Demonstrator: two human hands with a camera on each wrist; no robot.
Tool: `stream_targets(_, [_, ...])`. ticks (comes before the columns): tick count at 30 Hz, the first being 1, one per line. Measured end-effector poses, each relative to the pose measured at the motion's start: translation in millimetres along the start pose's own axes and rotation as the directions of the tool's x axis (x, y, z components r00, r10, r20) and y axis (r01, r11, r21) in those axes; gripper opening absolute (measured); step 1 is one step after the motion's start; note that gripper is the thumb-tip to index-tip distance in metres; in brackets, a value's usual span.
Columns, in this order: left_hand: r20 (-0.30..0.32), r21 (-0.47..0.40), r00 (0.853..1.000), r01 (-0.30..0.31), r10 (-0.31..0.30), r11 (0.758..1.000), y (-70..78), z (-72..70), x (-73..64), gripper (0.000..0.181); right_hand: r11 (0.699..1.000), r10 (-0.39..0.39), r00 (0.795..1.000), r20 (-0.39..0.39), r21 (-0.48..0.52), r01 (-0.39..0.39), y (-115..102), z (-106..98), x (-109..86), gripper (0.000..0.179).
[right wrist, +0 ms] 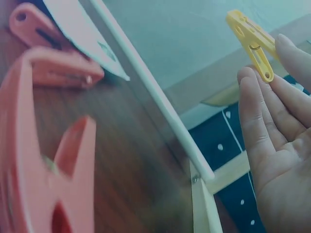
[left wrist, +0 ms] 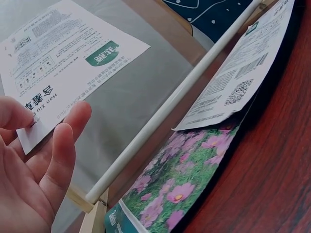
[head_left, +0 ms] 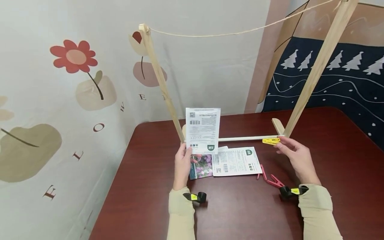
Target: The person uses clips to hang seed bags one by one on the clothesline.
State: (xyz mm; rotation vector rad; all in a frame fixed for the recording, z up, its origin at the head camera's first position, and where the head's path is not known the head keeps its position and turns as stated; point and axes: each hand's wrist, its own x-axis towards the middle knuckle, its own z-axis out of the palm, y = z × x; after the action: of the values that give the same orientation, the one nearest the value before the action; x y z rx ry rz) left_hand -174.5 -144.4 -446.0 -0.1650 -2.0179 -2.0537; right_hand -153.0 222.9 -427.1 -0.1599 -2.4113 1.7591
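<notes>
My left hand point(head_left: 182, 166) pinches a white printed seed packet point(head_left: 202, 130) by its lower left corner and holds it upright, text side facing me. In the left wrist view, thumb and fingers grip the packet's point(left wrist: 73, 58) corner. Between the thumb and fingers of my right hand point(head_left: 297, 158) is a yellow clothespin point(head_left: 271, 141), level with the white crossbar. The right wrist view shows its point(right wrist: 252, 46) handle end at the fingertips. Below the raised packet lie a flower-picture packet point(head_left: 204, 166) and another white packet point(head_left: 237, 161), partly overlapping. Red clothespins point(head_left: 275, 181) lie near the right wrist.
A wooden frame stands behind the packets, with a left post point(head_left: 160, 78), a right post point(head_left: 318, 70) and a white crossbar point(head_left: 246, 138) low between them. A sagging string point(head_left: 210, 35) joins the post tops. Everything stands on a dark red table point(head_left: 144, 186) against printed cloth.
</notes>
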Motion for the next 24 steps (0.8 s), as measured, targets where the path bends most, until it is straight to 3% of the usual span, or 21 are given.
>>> stream_targets(5, [-0.009, -0.001, 0.999, 0.037, -0.037, 0.999, 4.2, 2.2, 1.6, 0.02, 0.998, -0.03, 1.0, 0.001, -0.052, 0.03, -9.5, 0.8, 2.5, 0.055])
stream_targets(9, [-0.019, 0.006, 0.996, 0.082, -0.082, 0.997, 13.6, 2.0, -1.7, 0.019, 0.998, -0.056, 0.997, -0.049, -0.041, 0.054, -16.2, 1.1, 4.2, 0.051])
stream_targets(14, [-0.036, 0.007, 0.996, 0.08, -0.08, 0.997, 28.4, 1.9, -6.3, 0.022, 0.997, -0.069, 0.993, -0.092, -0.046, 0.065, -25.8, 0.8, 6.7, 0.048])
stream_targets(19, [-0.04, 0.046, 0.997, 0.066, -0.064, 0.997, 38.5, 4.5, -8.7, 0.022, 0.993, -0.094, 0.994, -0.058, -0.072, 0.09, -41.9, 1.5, 12.0, 0.051])
stream_targets(24, [-0.051, -0.015, 0.996, 0.067, -0.068, 0.998, 34.6, 8.5, -10.2, 0.022, 0.988, -0.138, 0.99, -0.006, -0.071, 0.137, -61.9, 3.4, 14.1, 0.049])
